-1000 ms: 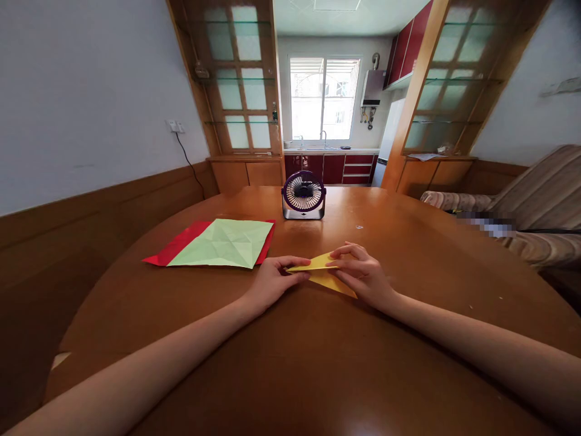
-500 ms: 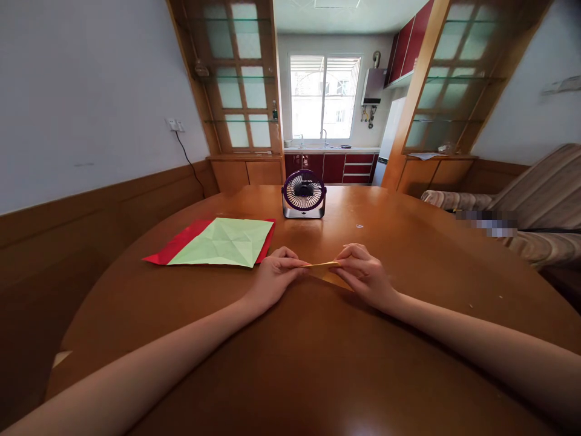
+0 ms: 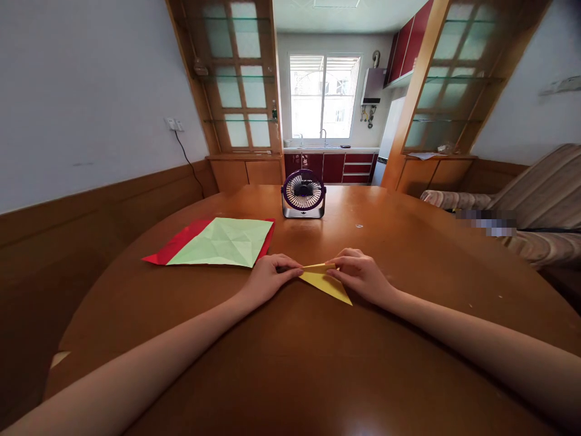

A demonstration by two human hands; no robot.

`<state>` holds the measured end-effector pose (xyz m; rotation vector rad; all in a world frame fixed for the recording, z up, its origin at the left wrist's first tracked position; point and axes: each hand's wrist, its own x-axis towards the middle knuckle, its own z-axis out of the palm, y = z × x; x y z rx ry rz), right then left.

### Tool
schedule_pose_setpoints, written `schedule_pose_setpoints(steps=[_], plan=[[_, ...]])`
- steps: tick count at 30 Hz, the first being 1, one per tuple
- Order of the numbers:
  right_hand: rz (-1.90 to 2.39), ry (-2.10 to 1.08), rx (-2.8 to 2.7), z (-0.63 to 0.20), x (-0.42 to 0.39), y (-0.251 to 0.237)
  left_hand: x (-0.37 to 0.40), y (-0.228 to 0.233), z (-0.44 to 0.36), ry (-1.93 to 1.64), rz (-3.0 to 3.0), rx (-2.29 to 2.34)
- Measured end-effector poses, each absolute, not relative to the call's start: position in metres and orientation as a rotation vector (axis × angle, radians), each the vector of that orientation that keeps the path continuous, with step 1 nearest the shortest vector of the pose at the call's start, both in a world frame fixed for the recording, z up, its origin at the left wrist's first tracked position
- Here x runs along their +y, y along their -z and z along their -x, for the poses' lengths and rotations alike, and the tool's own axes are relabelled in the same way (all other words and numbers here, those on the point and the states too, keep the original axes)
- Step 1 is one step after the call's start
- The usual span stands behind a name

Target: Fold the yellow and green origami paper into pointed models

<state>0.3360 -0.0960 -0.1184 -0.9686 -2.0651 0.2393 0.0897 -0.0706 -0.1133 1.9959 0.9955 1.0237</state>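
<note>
A folded piece of yellow paper (image 3: 327,283) is held just at the tabletop, its pointed corner aimed toward me and to the right. My left hand (image 3: 271,277) pinches its left end between thumb and fingers. At the other end, my right hand (image 3: 362,275) grips the upper right part, thumb below and fingers over the folded edge. To the left of my hands lies a creased light green sheet (image 3: 222,242), resting on a red sheet (image 3: 179,244) that shows at both sides.
A small purple fan (image 3: 304,194) stands beyond my hands on the round brown wooden table (image 3: 290,363). A tiny pale scrap (image 3: 359,226) lies right of the fan. A striped armchair (image 3: 535,194) is by the table's right side.
The yellow paper has tilted down toward me, so more of its flat face shows. Both hands have shifted slightly left and lower, still pinching it.
</note>
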Motion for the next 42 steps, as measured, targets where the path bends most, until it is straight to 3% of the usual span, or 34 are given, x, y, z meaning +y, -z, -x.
schedule_pose_setpoints(steps=[6, 16, 26, 36, 42], plan=[[1.033, -0.396, -2.142, -0.336, -0.093, 0.119, -0.067, 0.114, -0.087, -0.93, -2.527, 1.031], [0.957, -0.508, -2.146, -0.33, -0.089, 0.117, -0.065, 0.117, -0.095, -0.865, -2.448, 0.968], [0.916, -0.342, -2.119, -0.328, -0.086, 0.119, -0.064, 0.114, -0.1, -0.8, -2.612, 1.072], [0.983, -0.424, -2.166, -0.334, -0.088, 0.116, -0.062, 0.117, -0.083, -0.812, -2.594, 1.013], [0.964, -0.244, -2.235, -0.343, -0.092, 0.11, -0.058, 0.115, -0.075, -0.858, -2.599, 1.022]])
